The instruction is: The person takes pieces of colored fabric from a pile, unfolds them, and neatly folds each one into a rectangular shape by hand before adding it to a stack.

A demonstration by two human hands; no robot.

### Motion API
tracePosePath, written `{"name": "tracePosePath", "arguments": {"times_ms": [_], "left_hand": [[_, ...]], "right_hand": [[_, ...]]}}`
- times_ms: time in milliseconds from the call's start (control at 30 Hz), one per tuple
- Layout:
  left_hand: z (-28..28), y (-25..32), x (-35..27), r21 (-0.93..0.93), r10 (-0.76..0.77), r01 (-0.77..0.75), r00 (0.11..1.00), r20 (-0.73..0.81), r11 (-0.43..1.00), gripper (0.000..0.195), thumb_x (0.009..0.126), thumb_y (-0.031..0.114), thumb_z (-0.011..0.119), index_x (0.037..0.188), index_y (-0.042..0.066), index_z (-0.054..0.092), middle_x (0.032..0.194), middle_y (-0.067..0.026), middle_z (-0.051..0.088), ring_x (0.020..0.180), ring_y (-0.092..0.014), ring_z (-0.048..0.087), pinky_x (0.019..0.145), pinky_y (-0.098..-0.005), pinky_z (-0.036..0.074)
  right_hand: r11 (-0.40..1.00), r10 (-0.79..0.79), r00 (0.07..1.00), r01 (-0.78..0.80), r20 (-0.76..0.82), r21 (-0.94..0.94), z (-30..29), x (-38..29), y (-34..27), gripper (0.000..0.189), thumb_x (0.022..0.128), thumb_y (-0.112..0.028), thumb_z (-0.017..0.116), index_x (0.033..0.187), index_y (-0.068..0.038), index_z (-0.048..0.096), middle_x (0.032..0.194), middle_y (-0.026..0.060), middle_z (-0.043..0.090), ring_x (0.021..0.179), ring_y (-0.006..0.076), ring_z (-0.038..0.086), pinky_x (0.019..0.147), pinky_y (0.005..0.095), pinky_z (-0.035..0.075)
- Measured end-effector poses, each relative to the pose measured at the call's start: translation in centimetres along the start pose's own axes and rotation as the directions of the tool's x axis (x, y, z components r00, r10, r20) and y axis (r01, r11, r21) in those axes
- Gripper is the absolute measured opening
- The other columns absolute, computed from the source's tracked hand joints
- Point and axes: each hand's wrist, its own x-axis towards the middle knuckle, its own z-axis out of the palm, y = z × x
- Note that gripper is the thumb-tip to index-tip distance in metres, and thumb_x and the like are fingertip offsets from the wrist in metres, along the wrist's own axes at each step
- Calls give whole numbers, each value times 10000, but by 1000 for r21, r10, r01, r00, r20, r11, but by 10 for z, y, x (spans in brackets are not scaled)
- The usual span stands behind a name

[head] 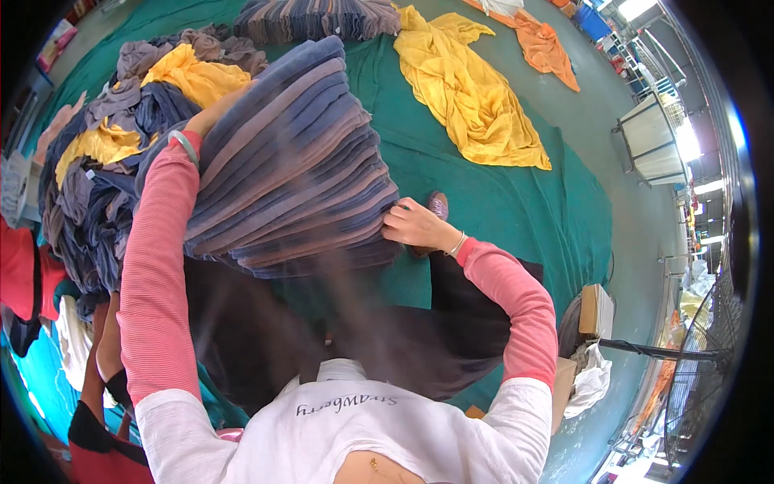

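Note:
Before me is a thick stack of folded cloths (296, 163) in dark blue and mauve-brown, its folded edges fanned towards me. My left hand (230, 106) reaches along the stack's left side and holds it there; its fingertips are hidden by the fabric. At the lower right corner, my right hand (417, 225) pinches the cloth edges between bent fingers and thumb. The stack stands over a green ground sheet (496, 206), close to my legs in dark trousers (435, 345).
A heap of loose dark cloths (103, 199) with yellow pieces lies left. Ahead are another folded stack (320, 18), a spread yellow cloth (465, 91) and an orange cloth (544, 51). Another person's arm (109, 345) shows lower left. Cardboard boxes (595, 311) and a fan (695, 363) stand right.

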Motion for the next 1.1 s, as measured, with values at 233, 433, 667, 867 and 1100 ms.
{"name": "tracePosePath", "arguments": {"times_ms": [233, 433, 667, 867, 1100], "left_hand": [[0, 1, -4, 7, 0, 0, 1000, -7, 1000, 503, 957, 384, 400, 1265, -3, 492, 1204, -119, 558, 1076, -190, 534, 938, -261, 388], [-1, 0, -5, 7, -8, 8, 1000, -13, 1000, 501, 957, 381, 400, 1266, -3, 490, 1206, -120, 557, 1078, -191, 533, 939, -262, 387], [0, -1, -4, 8, -18, 18, 1000, -9, 1000, 498, 957, 377, 401, 1267, -3, 489, 1208, -121, 556, 1080, -193, 532, 940, -263, 387], [-2, -3, -5, 8, -26, 26, 1000, -9, 1000, 496, 957, 374, 402, 1268, -3, 487, 1210, -121, 555, 1081, -194, 532, 941, -264, 387], [-4, -5, -6, 9, -26, 26, 1000, -5, 1000, 494, 956, 370, 403, 1269, -4, 486, 1212, -122, 553, 1083, -196, 531, 942, -265, 387]], "right_hand": [[1000, 4, 1000, -4, -24, -24, 2, -3, 1, 32, 738, -203, 540, 764, -186, 534, 805, -42, 461, 821, 121, 473, 779, 280, 359], [999, -36, 999, 36, -33, 10, 9, -1, -5, 24, 719, -203, 542, 722, -187, 525, 794, -41, 462, 806, 118, 477, 756, 268, 367], [989, 55, 998, -55, 6, 138, 12, -7, -8, 30, 741, -204, 535, 759, -186, 551, 869, -44, 487, 865, 123, 477, 830, 294, 349], [999, 32, 999, -32, -13, 5, 10, -8, -9, 18, 747, -201, 529, 755, -195, 544, 869, -41, 484, 882, 119, 471, 825, 294, 354], [992, 68, 998, -67, -7, 104, 16, -12, -14, 10, 741, -205, 533, 740, -199, 541, 865, -41, 483, 881, 120, 468, 824, 287, 353]]}}
